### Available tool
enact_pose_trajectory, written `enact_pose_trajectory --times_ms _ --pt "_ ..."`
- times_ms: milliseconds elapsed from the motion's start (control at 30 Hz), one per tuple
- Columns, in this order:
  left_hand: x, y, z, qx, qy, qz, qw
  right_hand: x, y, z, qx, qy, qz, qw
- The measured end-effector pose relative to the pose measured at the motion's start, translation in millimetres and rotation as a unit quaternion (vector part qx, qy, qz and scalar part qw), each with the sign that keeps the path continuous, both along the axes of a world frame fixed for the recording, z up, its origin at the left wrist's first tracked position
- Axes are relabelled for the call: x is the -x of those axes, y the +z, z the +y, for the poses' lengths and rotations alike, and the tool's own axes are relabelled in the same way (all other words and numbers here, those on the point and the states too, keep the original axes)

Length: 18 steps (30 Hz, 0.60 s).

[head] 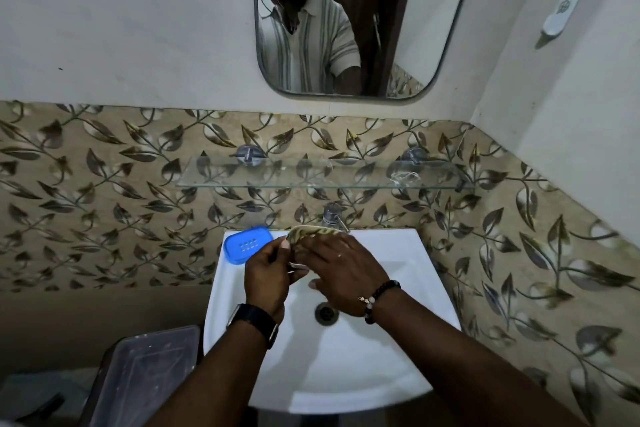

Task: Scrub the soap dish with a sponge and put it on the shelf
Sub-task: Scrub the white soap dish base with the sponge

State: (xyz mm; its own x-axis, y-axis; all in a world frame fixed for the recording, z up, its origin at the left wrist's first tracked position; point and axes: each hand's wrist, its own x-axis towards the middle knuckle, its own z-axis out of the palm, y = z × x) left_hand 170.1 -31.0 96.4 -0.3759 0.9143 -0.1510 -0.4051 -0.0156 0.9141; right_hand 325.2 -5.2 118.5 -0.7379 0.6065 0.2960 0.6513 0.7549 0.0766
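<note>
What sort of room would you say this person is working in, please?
Most likely a small home bathroom: a white washbasin with a tap, a wall mirror above a glass shelf, and a blue soap dish on the basin's corner.

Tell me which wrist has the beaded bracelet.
The right wrist, behind the right hand; its beaded bracelet differs from the left wrist's black watch.

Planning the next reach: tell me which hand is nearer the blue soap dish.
Left. The left hand sits just right of the blue soap dish, nearly touching; the right hand is farther right, over the sink.
</note>
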Motion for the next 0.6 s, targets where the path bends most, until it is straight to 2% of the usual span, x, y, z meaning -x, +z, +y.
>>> enact_pose_trajectory --times_ms 100,233,333,400,533,600 --pt "4.0 4.3 1.8 -0.002 0.028 -0.023 0.999 -4.9 4.7 2.0 -0.075 -0.05 -0.026 0.996" --pt "2.8 4.7 1.0 0.011 0.039 -0.042 0.998 4.4 -1.2 -2.5 -0.074 -0.059 -0.034 0.995" --pt "7.6 1.2 -2.0 0.033 0.002 -0.051 0.998 3.1 -0.6 0.2 0.052 -0.059 0.008 0.997" --pt "12.2 0.9 -4.2 0.027 -0.041 -0.027 0.998 -2.3 3.2 2.1 0.146 -0.058 0.064 0.985" --pt "22.0 2.7 -8.5 -0.037 -0.119 0.108 0.986 -20.9 16.7 5.7 0.321 -0.051 0.19 0.926" --pt "30.6 0.7 -9.2 -0.066 -0.133 0.181 0.972 -31.6 22.9 6.4 0.368 -0.056 0.244 0.896"
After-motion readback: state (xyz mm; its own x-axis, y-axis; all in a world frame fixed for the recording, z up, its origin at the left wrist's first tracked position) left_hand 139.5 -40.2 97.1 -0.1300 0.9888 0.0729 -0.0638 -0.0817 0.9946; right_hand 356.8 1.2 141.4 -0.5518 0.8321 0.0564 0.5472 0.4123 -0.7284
